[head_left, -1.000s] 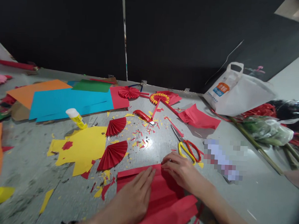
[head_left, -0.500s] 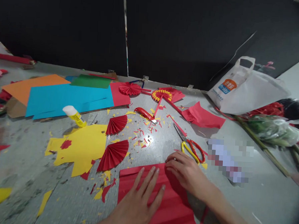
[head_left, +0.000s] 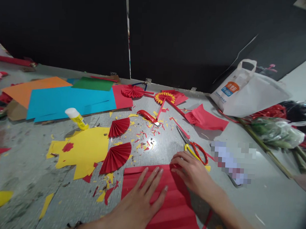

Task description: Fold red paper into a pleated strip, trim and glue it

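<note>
A sheet of red paper (head_left: 173, 214) with several parallel creases lies in front of me. My left hand (head_left: 138, 199) rests flat on it, fingers stretched out. At the sheet's far right corner, my right hand (head_left: 191, 171) has curled fingers closed on the paper's edge; its thumb is hidden. Just beyond that hand lie scissors (head_left: 198, 151) with red and yellow handles. Two pleated red paper fans (head_left: 118, 157) lie left of the sheet, against a yellow paper cutout (head_left: 89, 148). A red utility knife (head_left: 148, 116) lies farther off among paper scraps.
A glue stick (head_left: 77, 119) stands tilted near the cutout. Blue card (head_left: 71, 101) and other coloured sheets lie at the back left. Pleated rosettes (head_left: 164, 98) lie near the black wall (head_left: 172, 37). A white bag (head_left: 254, 92) and wrapped stems (head_left: 276, 133) are at right.
My left hand has shifted slightly up, showing more of its wrist. The right hand stays at the paper's corner. The view has turned a little, so things at right appear farther left.
</note>
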Available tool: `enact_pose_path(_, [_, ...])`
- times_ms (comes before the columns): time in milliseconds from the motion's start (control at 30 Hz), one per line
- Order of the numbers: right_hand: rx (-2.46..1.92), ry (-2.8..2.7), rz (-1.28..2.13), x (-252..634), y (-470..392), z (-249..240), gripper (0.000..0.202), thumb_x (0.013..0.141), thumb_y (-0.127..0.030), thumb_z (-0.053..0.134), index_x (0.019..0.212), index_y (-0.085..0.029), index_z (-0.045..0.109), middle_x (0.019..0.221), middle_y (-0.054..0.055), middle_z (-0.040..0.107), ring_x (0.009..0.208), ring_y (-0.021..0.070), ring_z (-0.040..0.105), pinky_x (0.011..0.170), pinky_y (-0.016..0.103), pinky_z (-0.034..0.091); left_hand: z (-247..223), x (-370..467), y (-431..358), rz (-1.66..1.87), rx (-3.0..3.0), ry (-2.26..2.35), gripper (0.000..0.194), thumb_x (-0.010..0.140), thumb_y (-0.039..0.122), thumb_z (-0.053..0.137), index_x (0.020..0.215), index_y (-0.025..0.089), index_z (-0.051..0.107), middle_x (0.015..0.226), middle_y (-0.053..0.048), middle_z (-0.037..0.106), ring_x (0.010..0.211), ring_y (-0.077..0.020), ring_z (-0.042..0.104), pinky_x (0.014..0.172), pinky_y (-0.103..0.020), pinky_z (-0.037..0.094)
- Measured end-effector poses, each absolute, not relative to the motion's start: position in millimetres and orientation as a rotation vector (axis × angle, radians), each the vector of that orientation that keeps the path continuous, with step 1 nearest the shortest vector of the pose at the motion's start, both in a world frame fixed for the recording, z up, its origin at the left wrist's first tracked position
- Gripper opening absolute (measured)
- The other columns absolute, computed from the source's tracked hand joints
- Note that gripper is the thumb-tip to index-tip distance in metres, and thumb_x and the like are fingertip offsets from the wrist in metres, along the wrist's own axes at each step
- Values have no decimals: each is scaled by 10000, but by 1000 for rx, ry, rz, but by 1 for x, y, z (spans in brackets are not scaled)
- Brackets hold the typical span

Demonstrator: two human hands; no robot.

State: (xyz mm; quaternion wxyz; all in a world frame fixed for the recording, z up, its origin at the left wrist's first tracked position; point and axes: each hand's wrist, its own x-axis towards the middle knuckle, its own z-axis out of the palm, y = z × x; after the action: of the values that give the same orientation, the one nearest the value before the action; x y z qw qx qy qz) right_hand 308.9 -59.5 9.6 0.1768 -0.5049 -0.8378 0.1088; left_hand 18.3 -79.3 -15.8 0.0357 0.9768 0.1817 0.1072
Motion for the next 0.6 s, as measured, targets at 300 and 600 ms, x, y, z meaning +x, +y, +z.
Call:
enact_pose_path(300, [-1476,-2392,205,339,-54,15,169,1048,-106,627,1049,-233,738,1087,81,784,1066,269,762,893,400,634,-21,18,-95,196,3021,772,1102,846,727,839,1714,169,453,1795,-355,223,1679,-595,98,1193,-931,40])
enact_pose_path(600, [-1221,-2455,184,313,-62,20,263,1126,-118,505,1187,-209,745,1141,99,781,1073,230,745,997,407,636,-20,20,-85,108,2956,685,1101,931,793,705,1769,183,333,1803,-319,248,1681,-549,156,1222,-890,114])
